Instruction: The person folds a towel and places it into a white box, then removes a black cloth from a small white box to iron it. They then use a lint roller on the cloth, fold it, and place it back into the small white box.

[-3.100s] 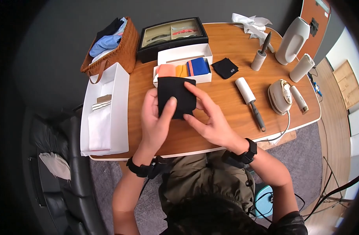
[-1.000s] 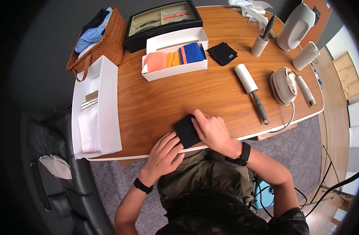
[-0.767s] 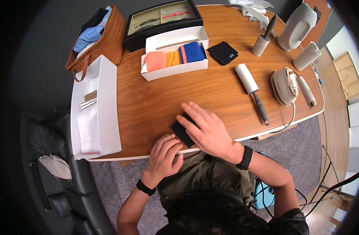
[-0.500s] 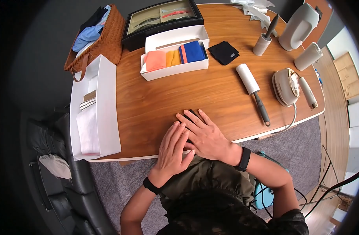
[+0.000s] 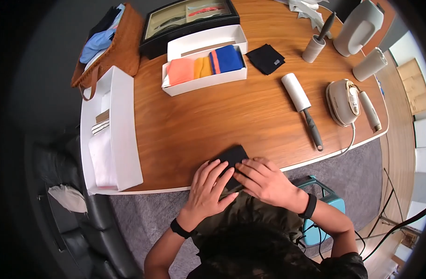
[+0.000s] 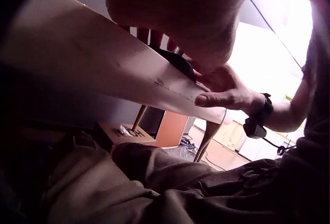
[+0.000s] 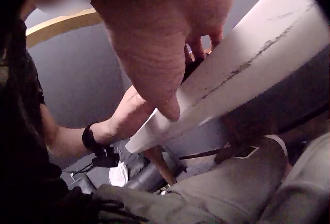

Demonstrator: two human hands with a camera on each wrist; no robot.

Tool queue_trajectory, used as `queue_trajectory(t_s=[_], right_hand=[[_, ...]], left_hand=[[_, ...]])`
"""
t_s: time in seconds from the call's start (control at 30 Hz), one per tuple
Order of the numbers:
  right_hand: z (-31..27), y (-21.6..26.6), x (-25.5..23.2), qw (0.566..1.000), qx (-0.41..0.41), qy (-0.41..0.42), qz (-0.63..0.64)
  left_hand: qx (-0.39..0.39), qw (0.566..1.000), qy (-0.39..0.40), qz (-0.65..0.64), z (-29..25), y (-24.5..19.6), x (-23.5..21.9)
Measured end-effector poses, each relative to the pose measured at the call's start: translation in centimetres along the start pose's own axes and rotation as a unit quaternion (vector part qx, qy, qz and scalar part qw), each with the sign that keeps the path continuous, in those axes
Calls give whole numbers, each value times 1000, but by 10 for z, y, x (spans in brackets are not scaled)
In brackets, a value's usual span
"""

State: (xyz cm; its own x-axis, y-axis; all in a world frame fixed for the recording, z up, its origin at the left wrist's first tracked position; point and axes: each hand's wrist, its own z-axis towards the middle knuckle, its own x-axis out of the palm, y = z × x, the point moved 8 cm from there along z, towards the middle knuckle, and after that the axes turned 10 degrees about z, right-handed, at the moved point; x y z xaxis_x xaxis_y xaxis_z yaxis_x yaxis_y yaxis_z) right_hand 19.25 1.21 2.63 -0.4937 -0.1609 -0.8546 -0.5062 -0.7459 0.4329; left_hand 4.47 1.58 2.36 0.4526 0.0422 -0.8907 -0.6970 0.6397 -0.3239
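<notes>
A black folded cloth (image 5: 232, 156) lies flat at the table's front edge, in the middle of the head view. My left hand (image 5: 207, 190) rests on its left side with fingers extended. From the right, my right hand (image 5: 268, 182) lays slightly bent fingers on it, and its thumb is hidden in the head view. Both wrist views look from below the tabletop, where only a dark strip of the cloth (image 6: 178, 61) shows. Farther back, a second black folded cloth (image 5: 266, 59) with a small light mark lies beside a white box (image 5: 206, 83) of coral, yellow and blue folded fabrics.
On the left stand a long white box (image 5: 125, 130) with pale folded cloth and a wicker basket (image 5: 124, 49) of clothes. A black display case (image 5: 189, 23) is behind. To the right are a lint roller (image 5: 296, 93), a small steamer (image 5: 343, 102) and a jug (image 5: 359, 28).
The cloth went from being held up in both hands to lying at the table edge. Just before now, the right palm covered it; that hand has slid right, uncovering the cloth's top.
</notes>
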Motion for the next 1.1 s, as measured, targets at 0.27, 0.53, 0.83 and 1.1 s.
queue_trajectory(t_s=[0.27,0.53,0.83,1.1], right_hand=[[6,-13,-14,984,74,-31,161],[51,-48,-13,952,204,-53,223],[55,-31,-12,989,128,-41,68],[48,-8,-12,998,-13,-69,4]], left_hand=[[-17,998,-23,-49,6,8,-4],[-233,945,-103,-204,15,40,-4],[-92,992,-74,-42,10,28,-5],[-115,989,-46,-85,16,37,-1]])
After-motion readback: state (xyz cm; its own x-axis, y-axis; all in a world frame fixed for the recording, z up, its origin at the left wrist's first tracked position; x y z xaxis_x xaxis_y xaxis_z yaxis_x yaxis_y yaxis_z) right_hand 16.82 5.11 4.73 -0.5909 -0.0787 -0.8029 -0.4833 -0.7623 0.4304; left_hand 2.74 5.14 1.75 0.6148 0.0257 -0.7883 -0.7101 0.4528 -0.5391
